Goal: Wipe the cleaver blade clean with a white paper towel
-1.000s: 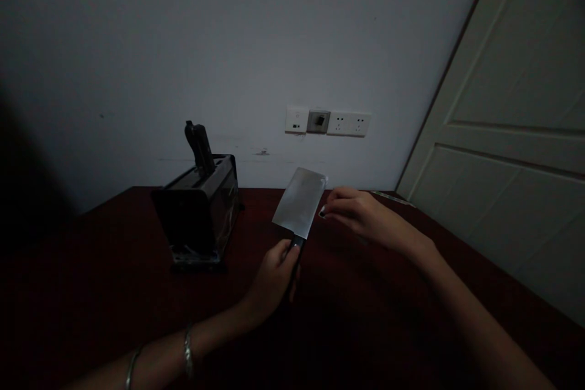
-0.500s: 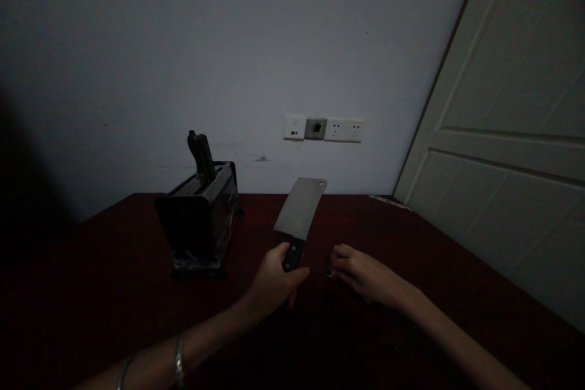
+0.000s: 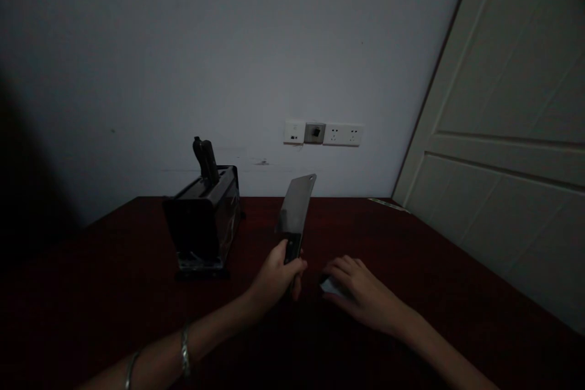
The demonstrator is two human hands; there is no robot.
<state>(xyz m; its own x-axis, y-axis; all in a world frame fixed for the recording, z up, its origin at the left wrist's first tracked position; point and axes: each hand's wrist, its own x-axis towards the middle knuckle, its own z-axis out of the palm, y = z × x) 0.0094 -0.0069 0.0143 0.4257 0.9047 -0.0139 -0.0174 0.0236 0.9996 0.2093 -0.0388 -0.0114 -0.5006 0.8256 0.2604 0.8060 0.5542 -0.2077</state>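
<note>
A cleaver (image 3: 296, 202) with a broad metal blade and black riveted handle points up and away from me. My left hand (image 3: 275, 274) wraps round its handle, and the blade is tilted partly edge-on. To the right, my right hand (image 3: 354, 289) is low over the table, its fingers curled over a small pale object (image 3: 331, 286) with a dark edge. Fingers hide most of that object, so its kind is unclear. Left of the cleaver stands a dark knife block (image 3: 201, 228) with black-handled tools (image 3: 206, 159) upright in its slots.
The dark red table (image 3: 361, 225) meets a pale wall with a row of sockets and a switch (image 3: 323, 133). A panelled white door (image 3: 498, 195) borders the right side. A thin strip (image 3: 388, 204) lies near the table's back right corner.
The cleaver has turned in my left hand, its blade now more edge-on and slightly left. My right hand has rotated and opened a little, showing more of the pale object.
</note>
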